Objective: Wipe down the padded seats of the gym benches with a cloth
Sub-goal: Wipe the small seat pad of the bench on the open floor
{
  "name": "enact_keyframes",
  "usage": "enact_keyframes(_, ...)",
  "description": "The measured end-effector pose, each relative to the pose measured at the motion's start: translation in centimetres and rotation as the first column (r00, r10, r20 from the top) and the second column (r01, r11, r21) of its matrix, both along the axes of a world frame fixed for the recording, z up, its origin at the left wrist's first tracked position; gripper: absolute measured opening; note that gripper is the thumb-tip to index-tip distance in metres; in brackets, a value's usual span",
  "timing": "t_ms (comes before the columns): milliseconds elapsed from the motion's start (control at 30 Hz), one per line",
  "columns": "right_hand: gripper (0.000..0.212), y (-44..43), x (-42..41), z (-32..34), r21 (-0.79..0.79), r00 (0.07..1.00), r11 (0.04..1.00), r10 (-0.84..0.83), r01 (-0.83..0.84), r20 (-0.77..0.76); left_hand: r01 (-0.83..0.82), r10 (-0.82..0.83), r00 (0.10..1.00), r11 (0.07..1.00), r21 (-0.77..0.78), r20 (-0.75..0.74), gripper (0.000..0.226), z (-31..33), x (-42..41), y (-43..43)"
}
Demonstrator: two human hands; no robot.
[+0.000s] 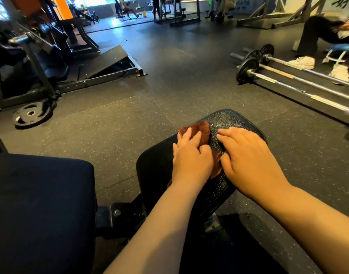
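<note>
While both hands (191, 157) press cloth (201, 131), seat (235, 119) unlabelled.

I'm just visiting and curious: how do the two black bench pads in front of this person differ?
The cracked seat pad has a worn, crazed surface; the smooth pad at left looks intact. The cracked pad carries a brown cloth under the left hand, with the right hand beside it; the smooth pad carries nothing. Both are black and padded.
</note>
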State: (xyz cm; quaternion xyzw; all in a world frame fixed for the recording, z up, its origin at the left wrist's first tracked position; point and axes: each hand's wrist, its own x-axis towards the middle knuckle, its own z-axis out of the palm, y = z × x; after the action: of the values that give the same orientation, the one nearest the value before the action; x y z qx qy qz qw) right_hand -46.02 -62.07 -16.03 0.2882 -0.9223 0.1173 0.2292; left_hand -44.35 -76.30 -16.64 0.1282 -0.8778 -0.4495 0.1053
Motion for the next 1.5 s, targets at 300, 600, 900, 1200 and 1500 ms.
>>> enact_keyframes(300, 0.048, 0.6, 0.2, 0.0, 0.041, 1.0, 0.999, 0.01, -0.011, 0.013, -0.316, 0.314, 0.924, 0.948, -0.03, 0.216, 0.055, 0.7, -0.4, -1.6)
enact_keyframes(600, 0.049, 0.3, 0.1, 0.2, 0.034, 1.0, 0.999, 0.017, -0.017, 0.009, 0.001, -0.001, 1.0, 0.999, 0.048, -0.002, 0.06, 0.1, -1.0, -0.9)
enact_keyframes(900, 0.046, 1.2, 0.2, 0.3, 0.084, 0.999, 0.995, 0.046, -0.046, -0.002, -0.506, 0.484, 0.853, 0.858, 0.086, 0.196, 0.047, 0.8, -1.8, -1.6)
enact_keyframes(1200, 0.042, 1.8, 0.1, 0.6, -0.025, 0.999, 0.999, 0.034, -0.033, 0.036, -0.156, 0.155, 0.987, 0.987, -0.034, -0.04, 0.043, 1.9, -1.8, 2.3)
enact_keyframes(1500, 0.045, 2.3, 0.2, 0.4, 0.013, 1.0, 1.0, 0.024, -0.024, 0.015, -0.224, 0.227, 0.967, 0.974, -0.034, 0.119, 0.05, 2.2, -1.9, 3.0)
